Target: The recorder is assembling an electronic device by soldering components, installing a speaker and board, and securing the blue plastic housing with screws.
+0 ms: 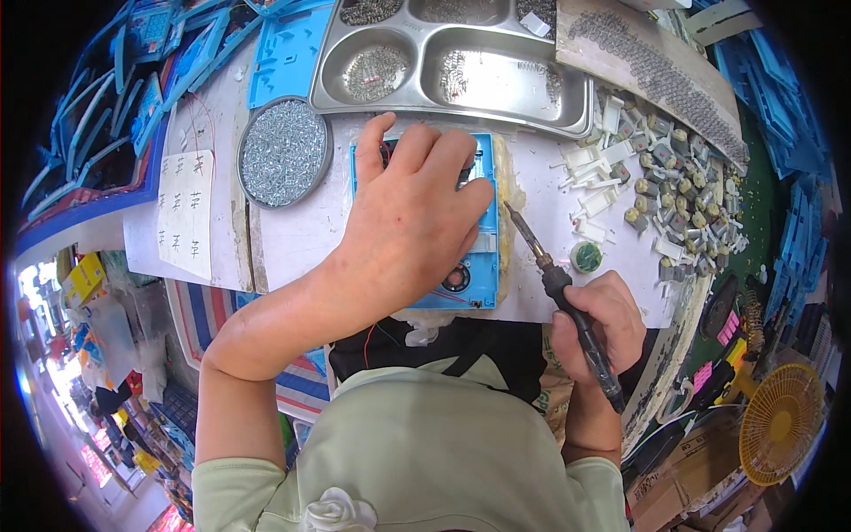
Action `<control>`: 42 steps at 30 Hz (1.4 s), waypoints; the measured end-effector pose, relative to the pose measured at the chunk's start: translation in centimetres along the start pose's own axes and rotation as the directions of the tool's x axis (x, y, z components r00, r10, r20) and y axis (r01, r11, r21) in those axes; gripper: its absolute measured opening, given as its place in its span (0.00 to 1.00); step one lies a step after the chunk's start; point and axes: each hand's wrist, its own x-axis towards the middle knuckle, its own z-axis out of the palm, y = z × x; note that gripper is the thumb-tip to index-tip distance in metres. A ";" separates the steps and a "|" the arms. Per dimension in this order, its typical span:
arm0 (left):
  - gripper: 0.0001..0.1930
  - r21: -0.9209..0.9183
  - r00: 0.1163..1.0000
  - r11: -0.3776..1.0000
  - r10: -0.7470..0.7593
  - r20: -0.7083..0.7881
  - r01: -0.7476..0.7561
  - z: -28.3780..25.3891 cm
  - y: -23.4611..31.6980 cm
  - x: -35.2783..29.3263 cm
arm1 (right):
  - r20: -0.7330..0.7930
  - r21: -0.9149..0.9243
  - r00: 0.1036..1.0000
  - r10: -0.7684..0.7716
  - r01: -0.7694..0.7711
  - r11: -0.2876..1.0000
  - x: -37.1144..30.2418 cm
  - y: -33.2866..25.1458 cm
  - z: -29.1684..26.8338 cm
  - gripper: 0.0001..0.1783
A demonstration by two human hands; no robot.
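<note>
My left hand (412,208) lies palm down over a blue plastic housing (484,282) on the white work table. Its fingers are bent down into the housing, and the fingertips and whatever they grip are hidden. Red wire shows beside the fingers, and a round dark part (456,278) sits in the housing's near end. To the right, my right hand (612,324) is closed around the handle of a soldering iron (567,297). The iron slants up and left, its tip just right of the housing and apart from it.
Beyond the housing stands a steel compartment tray (443,111) with small springs. A round dish of screws (284,151) is at left. Right lie white plastic parts (589,177), several small motors (683,191) and a small round green-topped item (586,257). Blue casings (142,80) are heaped far left.
</note>
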 end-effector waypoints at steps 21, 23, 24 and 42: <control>0.14 -0.316 0.846 0.868 -0.467 -0.259 0.383 -1.3 -7.3 -9.3 | -0.061 0.028 0.997 0.054 -0.052 0.998 0.3 0.0 -0.2 0.16; 0.14 -0.309 0.871 0.885 -0.427 -0.245 0.347 -0.5 -5.5 -8.2 | -0.103 0.073 0.990 0.101 -0.094 0.993 0.3 0.3 0.3 0.18; 0.14 -0.316 0.886 0.901 -0.385 -0.259 0.299 -0.1 -4.9 -7.3 | -0.113 0.080 0.984 0.137 -0.128 0.989 0.5 0.3 0.8 0.19; 0.06 -0.798 0.867 0.589 -0.457 -0.198 0.128 2.2 -4.4 -4.2 | 0.046 0.127 0.996 0.075 -0.080 0.989 8.7 -1.6 11.4 0.32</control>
